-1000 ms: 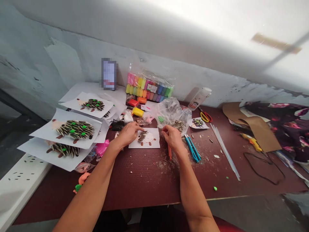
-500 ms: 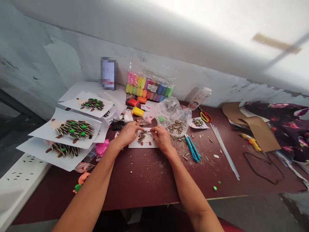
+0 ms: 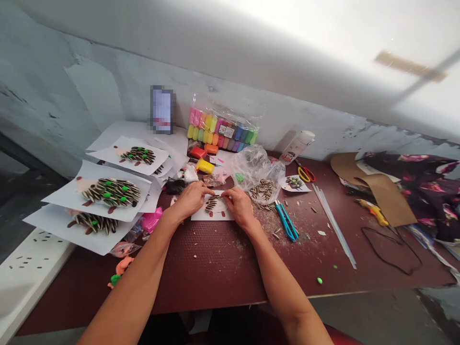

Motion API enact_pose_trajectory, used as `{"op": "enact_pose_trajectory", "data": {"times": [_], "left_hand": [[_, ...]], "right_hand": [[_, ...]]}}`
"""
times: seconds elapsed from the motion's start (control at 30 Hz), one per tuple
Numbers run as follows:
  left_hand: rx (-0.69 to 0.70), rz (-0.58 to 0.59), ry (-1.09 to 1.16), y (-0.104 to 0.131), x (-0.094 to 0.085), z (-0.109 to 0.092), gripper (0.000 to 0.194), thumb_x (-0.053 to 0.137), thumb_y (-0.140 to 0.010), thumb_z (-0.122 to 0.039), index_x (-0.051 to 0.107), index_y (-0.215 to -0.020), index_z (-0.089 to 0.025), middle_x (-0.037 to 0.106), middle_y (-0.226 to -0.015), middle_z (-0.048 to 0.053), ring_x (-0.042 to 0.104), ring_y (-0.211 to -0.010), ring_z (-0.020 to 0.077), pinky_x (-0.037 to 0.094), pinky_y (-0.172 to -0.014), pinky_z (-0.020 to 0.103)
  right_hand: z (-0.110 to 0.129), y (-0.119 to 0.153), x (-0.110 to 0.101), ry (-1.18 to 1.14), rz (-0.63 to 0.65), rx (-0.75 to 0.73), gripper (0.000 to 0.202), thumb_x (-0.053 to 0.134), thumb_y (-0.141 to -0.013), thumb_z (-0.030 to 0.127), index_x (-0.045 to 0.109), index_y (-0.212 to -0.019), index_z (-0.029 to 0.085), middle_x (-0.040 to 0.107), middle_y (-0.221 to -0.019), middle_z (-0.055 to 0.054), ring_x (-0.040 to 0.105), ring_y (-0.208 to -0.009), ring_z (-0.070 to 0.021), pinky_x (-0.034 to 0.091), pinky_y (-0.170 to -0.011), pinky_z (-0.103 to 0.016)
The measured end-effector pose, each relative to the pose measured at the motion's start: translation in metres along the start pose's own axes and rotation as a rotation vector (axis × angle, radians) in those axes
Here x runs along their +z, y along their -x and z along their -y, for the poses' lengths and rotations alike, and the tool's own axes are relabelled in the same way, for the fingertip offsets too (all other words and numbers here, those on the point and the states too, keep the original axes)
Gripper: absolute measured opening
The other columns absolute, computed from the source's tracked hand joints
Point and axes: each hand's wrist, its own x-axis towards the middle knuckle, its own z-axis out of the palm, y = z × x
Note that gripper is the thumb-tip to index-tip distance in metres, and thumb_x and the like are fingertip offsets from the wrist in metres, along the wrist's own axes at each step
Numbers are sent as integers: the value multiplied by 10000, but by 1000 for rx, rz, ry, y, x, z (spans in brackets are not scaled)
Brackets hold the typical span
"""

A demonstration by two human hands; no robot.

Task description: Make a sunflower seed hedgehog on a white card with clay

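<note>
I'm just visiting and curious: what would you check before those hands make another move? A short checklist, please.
1. White card lying on the table between the hands: ok.
2. Left hand at the card's left side: ok.
3. Right hand gripping a seed: cannot tell; its fingertips are over the card, but too small to make out.
4. Pile of striped seeds near the right hand: ok, by the clear plastic bag.
5. Blue cutter apart from both hands: ok, though whether its blade is out, I cannot tell.
6. Tabletop right of the right hand free of crumbs: not ok, bits are scattered there.
</note>
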Motion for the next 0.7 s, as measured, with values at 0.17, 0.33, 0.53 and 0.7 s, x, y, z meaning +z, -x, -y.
{"op": "enact_pose_trajectory", "data": {"times": [0.17, 0.33, 0.53, 0.7], "left_hand": [[0, 2, 7, 0, 0, 0, 425, 471, -866, -54, 779, -1065, -268, 682, -1010, 60, 614, -961, 188, 491, -903, 293], [-6, 12, -11, 0, -1, -1, 436, 466, -854, -49, 781, -1064, -267, 682, -1007, 63, 613, -960, 190, 490, -904, 289], [9, 9, -16, 0, 0, 1, 425, 464, -861, -73, 774, -1085, -258, 676, -989, 69, 609, -959, 190, 490, -923, 297], [9, 8, -13, 0, 1, 1, 438, 461, -856, -47, 783, -1053, -268, 669, -990, 66, 609, -947, 192, 491, -898, 300]], "right_hand": [[1, 0, 0, 27, 14, 3, 183, 555, -942, 192, 735, -962, 216, 678, -905, -45, 598, -897, -172, 427, -799, -260], [1, -2, -1, 56, 35, -8, 191, 552, -945, 190, 739, -959, 221, 678, -915, -47, 591, -903, -176, 420, -793, -260], [0, -4, 1, 105, 53, -39, 197, 543, -954, 198, 736, -976, 229, 664, -905, -50, 573, -909, -185, 412, -776, -264], [1, -4, 1, 128, 59, -50, 207, 525, -967, 204, 731, -967, 224, 665, -905, -50, 573, -903, -182, 415, -772, -262]]}}
